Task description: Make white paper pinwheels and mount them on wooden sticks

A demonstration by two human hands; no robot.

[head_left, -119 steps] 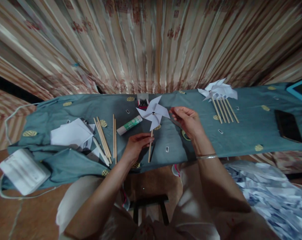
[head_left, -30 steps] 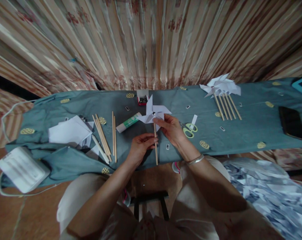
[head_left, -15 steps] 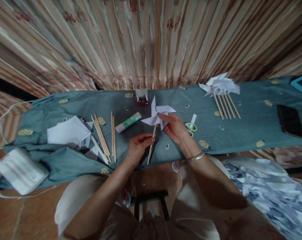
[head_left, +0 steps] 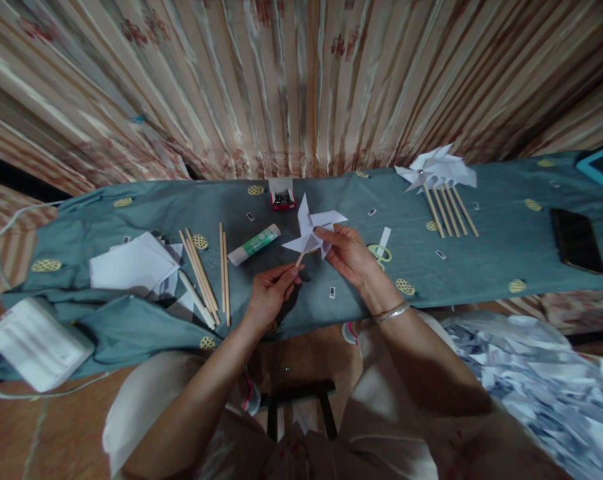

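Observation:
A white paper pinwheel is held over the middle of the table. My right hand pinches it at the centre, thumb on the front. My left hand is closed round a thin wooden stick, whose upper end meets the back of the pinwheel; most of its length is hidden by the hand. Behind the pinwheel stands an open red box of pushpins. Left of it lies a green and white glue stick. Scissors with yellow-green handles rest right of my right hand, beside a paper strip.
Loose wooden sticks and white paper sheets lie on the left. A row of finished pinwheels is at the back right, near a dark phone. A white power strip sits at the left edge. A bag of paper pieces stands below right.
My left hand has tilted the stick, so its lower end no longer shows below the hand. The pinwheel has turned slightly, still in my right hand. The view has shifted a little.

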